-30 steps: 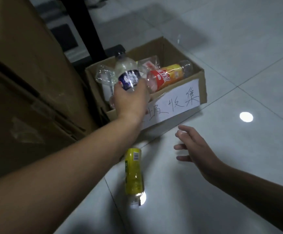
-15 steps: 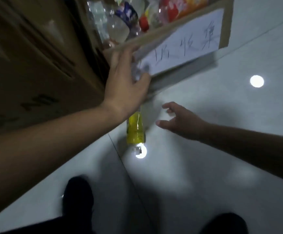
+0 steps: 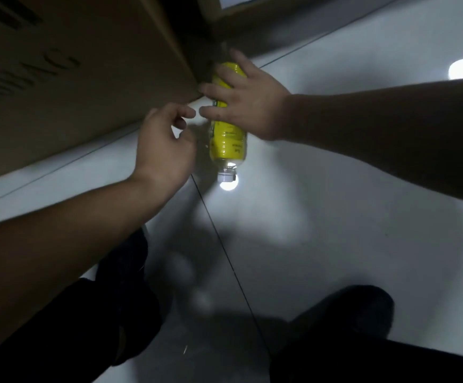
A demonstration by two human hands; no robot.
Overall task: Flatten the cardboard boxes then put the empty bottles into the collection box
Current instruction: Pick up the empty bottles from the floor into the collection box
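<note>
Right hand (image 3: 248,99): laid palm-down over the upper half of the bottle (image 3: 227,134), fingers spread and curling across the yellow label. In contact, not yet closed round it; nothing lifted.

Left hand (image 3: 164,146): just left of the bottle, half-curled, thumb and forefinger near each other, holding nothing. Not touching the bottle as far as can be told.

Bottle: lying on its side on the floor (image 3: 335,217), under the right palm, neck and cap pointing back toward the person. Its far end sits close against the corner of the big box (image 3: 72,78), beyond the fingertips.

Handling, judged: an empty plastic bottle, so light, thin-walled, will dent under a hard squeeze. Round, with a smooth label, so likely to roll or slip on the glossy tile. Best taken round mid-body, thumb under one side and fingers over the other, moderate pressure.

Collection box: only a bottom corner may show, past the right hand; uncertain.
</note>
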